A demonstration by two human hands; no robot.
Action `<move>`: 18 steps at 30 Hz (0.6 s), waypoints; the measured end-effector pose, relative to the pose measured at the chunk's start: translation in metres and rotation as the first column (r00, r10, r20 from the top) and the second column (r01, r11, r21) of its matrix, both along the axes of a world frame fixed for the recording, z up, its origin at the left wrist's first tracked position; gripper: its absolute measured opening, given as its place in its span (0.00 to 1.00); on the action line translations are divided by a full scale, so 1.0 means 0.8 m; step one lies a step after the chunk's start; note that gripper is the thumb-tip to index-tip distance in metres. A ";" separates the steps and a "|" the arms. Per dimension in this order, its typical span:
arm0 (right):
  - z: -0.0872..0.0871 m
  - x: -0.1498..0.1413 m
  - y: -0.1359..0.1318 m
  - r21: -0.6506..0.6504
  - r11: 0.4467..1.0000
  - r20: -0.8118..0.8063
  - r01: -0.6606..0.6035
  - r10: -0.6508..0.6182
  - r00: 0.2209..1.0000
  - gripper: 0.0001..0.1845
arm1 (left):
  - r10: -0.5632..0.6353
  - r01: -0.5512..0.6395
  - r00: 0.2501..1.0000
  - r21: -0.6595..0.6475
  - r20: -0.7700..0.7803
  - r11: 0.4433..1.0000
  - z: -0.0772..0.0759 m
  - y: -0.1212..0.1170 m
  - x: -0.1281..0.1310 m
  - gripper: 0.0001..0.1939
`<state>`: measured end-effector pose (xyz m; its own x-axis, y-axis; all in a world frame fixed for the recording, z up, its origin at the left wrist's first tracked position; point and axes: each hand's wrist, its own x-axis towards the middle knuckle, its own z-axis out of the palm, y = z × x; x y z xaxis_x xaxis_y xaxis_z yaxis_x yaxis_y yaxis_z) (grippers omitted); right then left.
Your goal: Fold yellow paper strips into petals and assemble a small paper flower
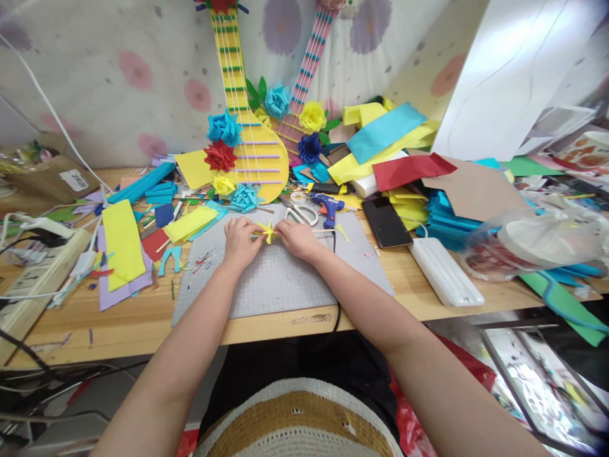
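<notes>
A small yellow paper flower (268, 232) with pointed petals is pinched between my two hands above the grey cutting mat (285, 285). My left hand (242, 241) grips it from the left with thumb and fingertips. On the other side my right hand (295, 238) has its fingers closed on the flower's right edge. A thin pale stick (326, 231) shows just right of that hand; whether it is held I cannot tell. Behind the right hand lie white-handled scissors (304, 216) and a blue glue gun (330, 211).
A yellow paper guitar (266, 152) with paper flowers leans at the back, a pink one (309, 70) beside it. Coloured crepe paper (387, 133) is heaped behind right. A phone (386, 222) and white power bank (447, 271) lie right; a power strip (42, 285) stands left.
</notes>
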<state>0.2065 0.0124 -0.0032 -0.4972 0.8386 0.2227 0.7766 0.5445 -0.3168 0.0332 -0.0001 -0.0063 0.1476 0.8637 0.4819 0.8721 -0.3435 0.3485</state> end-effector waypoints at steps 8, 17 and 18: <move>0.003 0.001 -0.001 -0.043 0.998 -0.090 -0.048 0.044 0.995 0.09 | -0.019 0.019 0.999 -0.002 -0.029 1.000 -0.003 0.002 -0.005 0.03; 0.003 0.002 -0.001 -0.023 0.999 -0.109 -0.049 0.046 0.993 0.07 | -0.018 0.018 0.999 -0.011 -0.050 1.000 -0.002 0.003 -0.006 0.02; 0.003 0.002 -0.001 -0.026 0.998 -0.108 -0.048 0.045 0.993 0.07 | -0.013 0.012 0.999 -0.011 -0.051 1.000 -0.001 0.002 -0.005 0.03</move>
<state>0.2079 0.0119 -0.0011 -0.5107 0.8216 0.2535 0.7111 0.5693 -0.4125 0.0289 0.0018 -0.0075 0.1823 0.8665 0.4647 0.8844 -0.3510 0.3075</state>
